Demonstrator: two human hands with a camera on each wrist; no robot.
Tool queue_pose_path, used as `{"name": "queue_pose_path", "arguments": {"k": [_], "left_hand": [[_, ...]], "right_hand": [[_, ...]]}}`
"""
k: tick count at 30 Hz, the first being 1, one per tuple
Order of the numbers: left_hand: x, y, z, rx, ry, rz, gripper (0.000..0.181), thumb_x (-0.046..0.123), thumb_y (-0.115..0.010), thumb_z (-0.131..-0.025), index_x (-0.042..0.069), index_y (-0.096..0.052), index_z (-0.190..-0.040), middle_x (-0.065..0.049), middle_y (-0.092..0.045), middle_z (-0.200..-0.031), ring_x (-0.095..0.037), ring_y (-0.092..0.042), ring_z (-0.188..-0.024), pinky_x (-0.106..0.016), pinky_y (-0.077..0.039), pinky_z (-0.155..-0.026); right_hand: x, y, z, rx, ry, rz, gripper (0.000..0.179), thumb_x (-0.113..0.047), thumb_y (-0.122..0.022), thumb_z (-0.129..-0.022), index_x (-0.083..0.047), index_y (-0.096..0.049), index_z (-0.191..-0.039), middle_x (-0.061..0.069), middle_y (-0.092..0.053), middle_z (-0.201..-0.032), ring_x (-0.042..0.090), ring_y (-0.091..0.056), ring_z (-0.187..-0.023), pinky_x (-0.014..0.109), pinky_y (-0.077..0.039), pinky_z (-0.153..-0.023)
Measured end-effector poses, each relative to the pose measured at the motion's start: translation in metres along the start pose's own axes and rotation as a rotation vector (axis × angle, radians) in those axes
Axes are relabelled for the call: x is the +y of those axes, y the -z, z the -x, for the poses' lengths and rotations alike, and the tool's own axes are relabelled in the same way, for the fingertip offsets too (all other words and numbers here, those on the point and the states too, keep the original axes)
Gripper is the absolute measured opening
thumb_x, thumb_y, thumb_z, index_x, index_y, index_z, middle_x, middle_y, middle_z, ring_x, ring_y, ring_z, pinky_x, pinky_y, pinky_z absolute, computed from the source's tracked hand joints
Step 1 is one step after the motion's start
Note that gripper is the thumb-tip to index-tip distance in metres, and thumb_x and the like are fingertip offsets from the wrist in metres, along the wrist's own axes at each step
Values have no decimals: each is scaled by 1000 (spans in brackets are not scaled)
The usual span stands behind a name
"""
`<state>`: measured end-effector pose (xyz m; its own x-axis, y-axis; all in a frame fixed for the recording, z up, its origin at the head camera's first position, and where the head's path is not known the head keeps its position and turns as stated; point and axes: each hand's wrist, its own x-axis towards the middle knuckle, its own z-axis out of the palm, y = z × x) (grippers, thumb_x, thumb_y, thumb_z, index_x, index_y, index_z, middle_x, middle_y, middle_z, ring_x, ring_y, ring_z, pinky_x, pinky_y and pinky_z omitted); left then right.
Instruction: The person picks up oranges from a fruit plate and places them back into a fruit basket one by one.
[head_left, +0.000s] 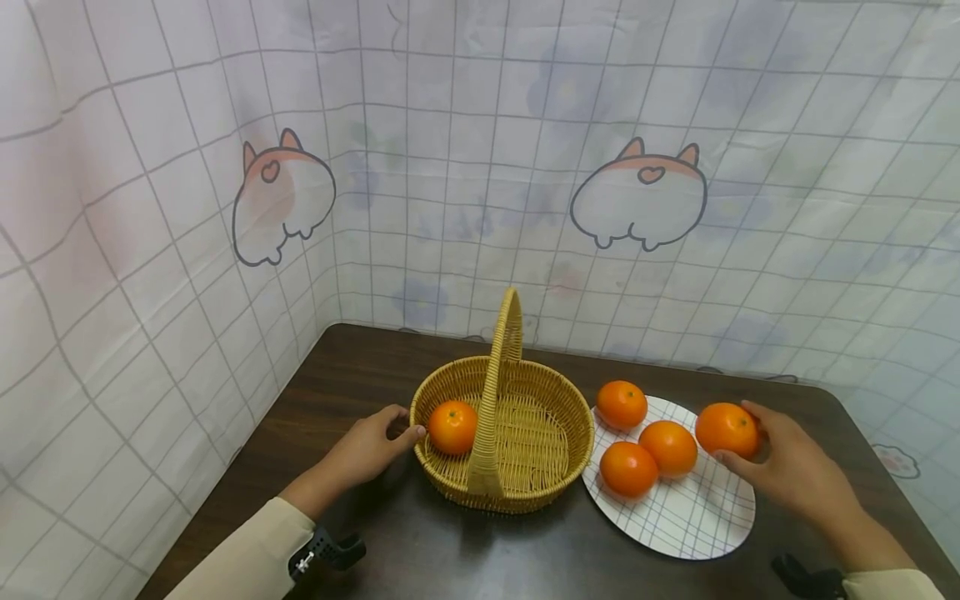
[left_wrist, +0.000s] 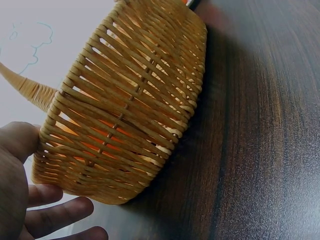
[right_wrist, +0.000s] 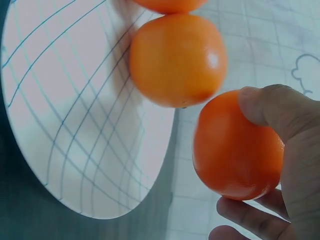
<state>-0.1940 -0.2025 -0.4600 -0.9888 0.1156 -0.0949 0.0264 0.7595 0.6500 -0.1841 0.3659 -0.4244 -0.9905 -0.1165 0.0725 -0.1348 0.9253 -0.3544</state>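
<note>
A yellow wicker basket [head_left: 525, 492] with a tall arched handle stands on the dark table. Inside it, at the left of the handle, lies one orange [head_left: 452, 427]. My left hand [head_left: 371, 448] holds the basket's left rim between thumb and fingers; the left wrist view shows the thumb [left_wrist: 20, 140] on the rim. At the right, my right hand [head_left: 802, 467] grips an orange [right_wrist: 237, 147] between thumb and fingers, above the right side of a white checked plate [head_left: 712, 529]. Several more oranges [head_left: 628, 469] sit together on the plate's left and back part.
The dark wooden table [head_left: 360, 358] meets a wall of white grid-patterned cloth [head_left: 450, 208] at the back and left. The basket's handle [head_left: 491, 400] rises high between its two halves. The plate stands close to the basket's right side.
</note>
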Motion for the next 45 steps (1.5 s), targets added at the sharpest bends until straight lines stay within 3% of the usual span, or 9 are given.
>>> {"name": "queue_pose_path", "arguments": {"k": [20,31,45], "left_hand": [[-1,0,0,-7,-2,14,54,54,-63,-99,10,-61,-131,-6,-69,-117,-23,-66,-106,-52,-52,-92],[-1,0,1,-6,-2,18,54,54,-63,-99,10,-61,-131,-6,-70,-117,-24,-66,-106,-52,-53,-92],[0,1,0,0,-4,3,55,55,-63,-99,10,-61,-131,-7,-70,-118,-25,-66,-106,-53,-52,-92]], "right_hand": [[-27,9,0,48,59,-51,108,-66,-77,-82,4,-36,-154,36,-46,-142,57,-50,-119,76,-42,-84],[-43,7,-3,44,85,-69,103,-64,-76,-84,-1,-36,-156,31,-48,-142,52,-55,-117,73,-47,-82],[-63,2,-10,55,135,-118,99,-61,-76,-86,-2,-36,-156,29,-48,-144,51,-55,-121,75,-42,-90]]}}
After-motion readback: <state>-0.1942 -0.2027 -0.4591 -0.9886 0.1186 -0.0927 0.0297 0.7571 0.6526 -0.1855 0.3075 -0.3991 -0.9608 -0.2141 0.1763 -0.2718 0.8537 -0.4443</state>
